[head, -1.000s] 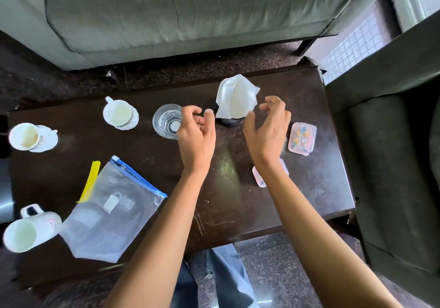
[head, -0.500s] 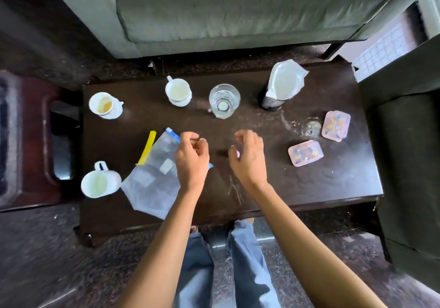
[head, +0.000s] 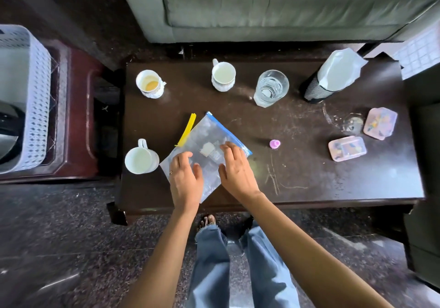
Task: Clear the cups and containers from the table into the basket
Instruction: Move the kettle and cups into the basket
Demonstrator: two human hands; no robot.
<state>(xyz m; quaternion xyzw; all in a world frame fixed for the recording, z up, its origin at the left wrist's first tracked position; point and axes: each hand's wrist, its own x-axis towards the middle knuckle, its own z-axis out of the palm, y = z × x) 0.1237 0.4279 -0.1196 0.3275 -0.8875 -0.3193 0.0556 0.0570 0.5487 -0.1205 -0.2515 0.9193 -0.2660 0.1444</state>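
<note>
Both hands moved onto zip bag [head: 209, 150] w/ fingers spread: left hand [head: 184, 180], right hand [head: 235, 174]; cups untouched.

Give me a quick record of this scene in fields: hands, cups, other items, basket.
hands: left hand and right hand open, resting on the zip bag
cups: three white cups; one mug nearest the bag; one glass
other items: two pink containers, small pink cap, yellow strip
basket: white basket left of the table

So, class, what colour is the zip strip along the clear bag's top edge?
Blue, on the clear bag, seen in the head view.
</note>
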